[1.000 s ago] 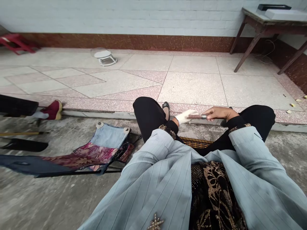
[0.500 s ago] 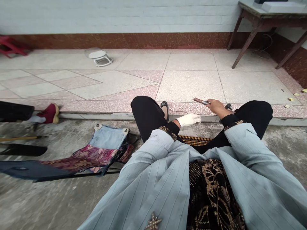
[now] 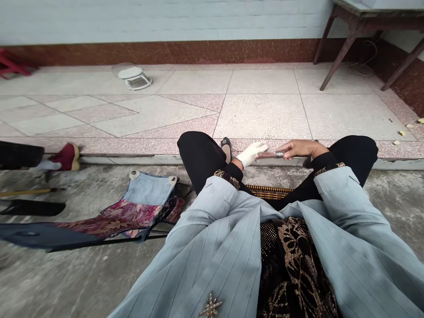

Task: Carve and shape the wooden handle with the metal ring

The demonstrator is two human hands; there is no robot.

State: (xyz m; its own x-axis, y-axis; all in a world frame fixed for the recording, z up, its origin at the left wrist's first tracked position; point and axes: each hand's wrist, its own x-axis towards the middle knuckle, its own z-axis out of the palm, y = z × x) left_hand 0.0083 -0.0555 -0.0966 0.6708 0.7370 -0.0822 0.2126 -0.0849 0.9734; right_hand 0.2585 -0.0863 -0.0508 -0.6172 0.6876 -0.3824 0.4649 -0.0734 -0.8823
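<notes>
Right grip (image 3: 300,149): bare, thumb and fingers pinching one end of a narrow brown tool (image 3: 269,155). The tool projects leftward from the right grip, roughly level, and a silvery band (image 3: 280,154) circles it just beside the fingertips. Its far end lies against or directly in front of the left grip (image 3: 252,153); contact cannot be confirmed. The left grip wears a white knitted glove, its fingers directed towards the tool; whether they press on it or are spread cannot be told.

Both grips are positioned between the wearer's black-trousered knees, the left knee (image 3: 200,157) beside the left grip and the right knee (image 3: 356,154) beside the right. Below the grips, nearer the body, a yellow-and-black woven item (image 3: 270,191) is partly visible between the thighs. A dark shoe (image 3: 226,143) shows just left of the left grip.

Well to the left of the left grip is a low fabric chair (image 3: 129,216) with a denim and floral cover. Farther left are a red shoe (image 3: 68,157) on another person's foot, a yellow stick (image 3: 26,192) and a flat black object (image 3: 36,207). Beyond the grips lies a tiled floor (image 3: 265,115), with a white stool (image 3: 134,77) far to the upper left. Beyond and to the right of the right grip, a wooden surface (image 3: 356,13) stands on dark legs.
</notes>
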